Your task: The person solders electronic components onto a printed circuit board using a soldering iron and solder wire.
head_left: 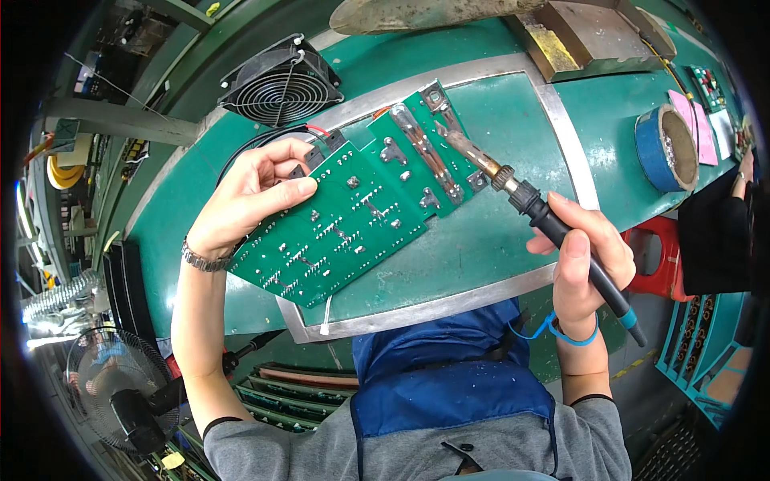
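Note:
My left hand [261, 188] grips a green circuit board [353, 232] by its far left edge, thumb on top and fingers curled beneath. The board is tilted over the table, its face dotted with solder joints. Two long shiny solder-coated strips [425, 152] run across its far right part. In my right hand [589, 256] is a soldering iron [553, 224] with a black handle. Its worn tip points at the board's far right end; whether it touches there I cannot tell. Black and red wires [315, 129] show behind my left fingers.
A black cooling fan [282, 84] stands at the back left, and a metal box [601, 40] at the back right. Further right are a blue-sided roll [666, 148], a red stool [662, 256] and another person in black [714, 232]. A metal frame [565, 136] borders the work area.

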Tool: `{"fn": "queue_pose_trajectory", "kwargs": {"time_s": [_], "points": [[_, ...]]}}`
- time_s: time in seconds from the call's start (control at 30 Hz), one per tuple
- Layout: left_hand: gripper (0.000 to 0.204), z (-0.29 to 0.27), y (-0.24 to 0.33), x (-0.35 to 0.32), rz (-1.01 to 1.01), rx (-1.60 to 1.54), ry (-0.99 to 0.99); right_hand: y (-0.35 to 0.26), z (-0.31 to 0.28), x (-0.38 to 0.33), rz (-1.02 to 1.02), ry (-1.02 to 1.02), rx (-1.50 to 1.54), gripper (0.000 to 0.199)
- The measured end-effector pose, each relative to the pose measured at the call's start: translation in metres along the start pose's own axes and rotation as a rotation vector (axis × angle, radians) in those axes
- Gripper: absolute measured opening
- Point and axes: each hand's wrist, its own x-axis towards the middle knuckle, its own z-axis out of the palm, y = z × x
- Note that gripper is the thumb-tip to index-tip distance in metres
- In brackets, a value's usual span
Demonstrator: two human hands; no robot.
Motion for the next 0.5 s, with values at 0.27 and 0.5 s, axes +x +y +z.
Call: {"fn": "queue_pose_trajectory", "kwargs": {"time_s": [0.27, 0.5], "points": [[0.016, -0.003, -0.001, 0.002, 0.005, -0.025, -0.004, 0.001, 0.011, 0.013, 0.007, -0.023, 0.017, 0.026], [0.018, -0.002, -0.003, 0.003, 0.030, -0.044, 0.008, 0.002, 0.010, 0.018, -0.010, -0.104, -0.010, 0.026]]}}
